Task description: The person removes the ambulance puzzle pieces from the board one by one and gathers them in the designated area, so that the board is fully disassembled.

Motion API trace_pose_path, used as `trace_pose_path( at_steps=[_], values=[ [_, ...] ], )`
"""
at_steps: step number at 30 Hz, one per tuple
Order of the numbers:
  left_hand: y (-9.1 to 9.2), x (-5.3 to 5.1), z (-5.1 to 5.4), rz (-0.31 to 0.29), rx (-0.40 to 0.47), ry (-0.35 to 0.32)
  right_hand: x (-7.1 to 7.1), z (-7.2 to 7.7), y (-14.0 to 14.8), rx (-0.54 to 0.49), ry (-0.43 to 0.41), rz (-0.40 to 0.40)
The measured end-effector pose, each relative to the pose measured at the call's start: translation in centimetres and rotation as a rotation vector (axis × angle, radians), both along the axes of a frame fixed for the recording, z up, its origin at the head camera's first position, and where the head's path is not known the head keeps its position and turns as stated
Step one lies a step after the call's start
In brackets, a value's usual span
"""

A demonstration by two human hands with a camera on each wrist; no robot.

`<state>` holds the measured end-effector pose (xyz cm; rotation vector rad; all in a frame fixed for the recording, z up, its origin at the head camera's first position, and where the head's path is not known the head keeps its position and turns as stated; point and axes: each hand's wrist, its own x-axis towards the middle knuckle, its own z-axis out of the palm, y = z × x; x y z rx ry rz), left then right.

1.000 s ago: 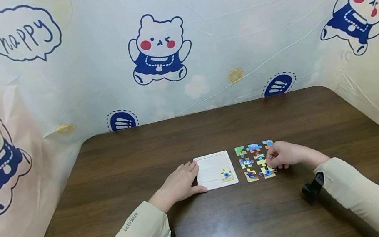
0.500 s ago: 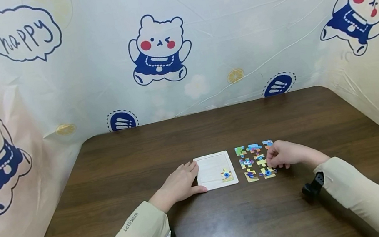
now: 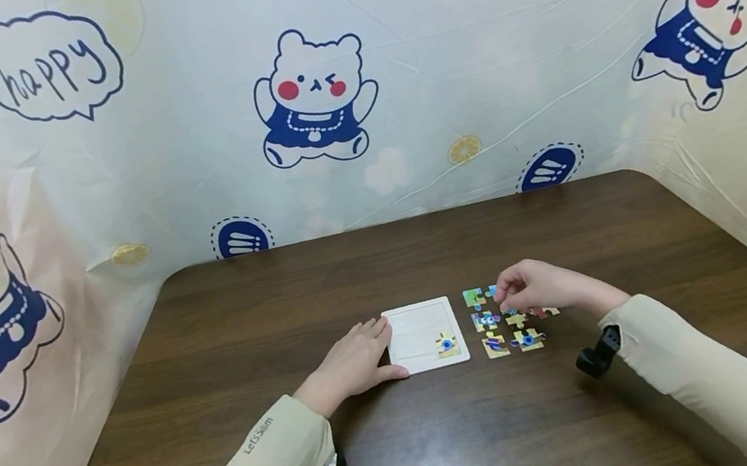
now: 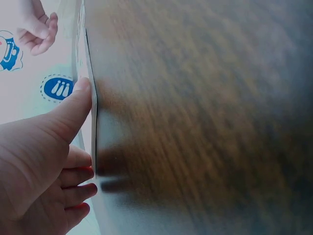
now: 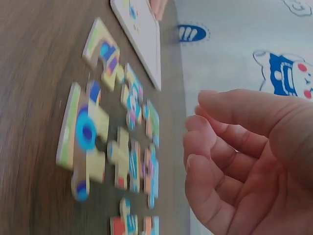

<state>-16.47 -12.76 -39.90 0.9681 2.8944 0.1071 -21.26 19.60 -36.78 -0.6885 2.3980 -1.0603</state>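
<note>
My left hand (image 3: 354,361) rests at the left side of a white square puzzle tray (image 3: 416,329), thumb and fingers along its edge. In the left wrist view the thumb (image 4: 78,100) touches the tray's rim. One yellow puzzle piece with a blue round mark (image 3: 446,343) lies in the tray's lower right corner. My right hand (image 3: 544,290) hovers over loose puzzle pieces right of the tray, hiding some at the back. In the right wrist view its fingers (image 5: 198,166) are loosely bent, with nothing seen between them and the thumb. A blue-ringed piece (image 5: 85,134) lies below.
Several colourful jigsaw pieces lie in rough rows, among them a green one (image 3: 472,297), a purple one (image 3: 486,321) and a partly covered red one (image 3: 547,311). The brown wooden table (image 3: 244,306) reaches back to a printed curtain (image 3: 193,148).
My right hand has moved left and slightly away from me, from the right end of the pieces to above the back row. The red piece now shows. The left hand stays still.
</note>
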Motion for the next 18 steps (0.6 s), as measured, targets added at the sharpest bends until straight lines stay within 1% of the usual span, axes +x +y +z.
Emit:
trace_pose_path(
  at_steps=[5,10,18],
  values=[
    [0.0,0.0,0.0,-0.002,0.000,0.003,0.1,-0.2,-2.1,-0.017,0.017,0.010],
    [0.0,0.1,0.1,-0.004,-0.001,0.007,0.5,-0.7,-4.1,-0.031,0.042,0.048],
    [0.1,0.1,0.2,-0.003,-0.001,0.005,0.9,-1.6,-6.4,-0.039,0.035,0.090]
  ],
)
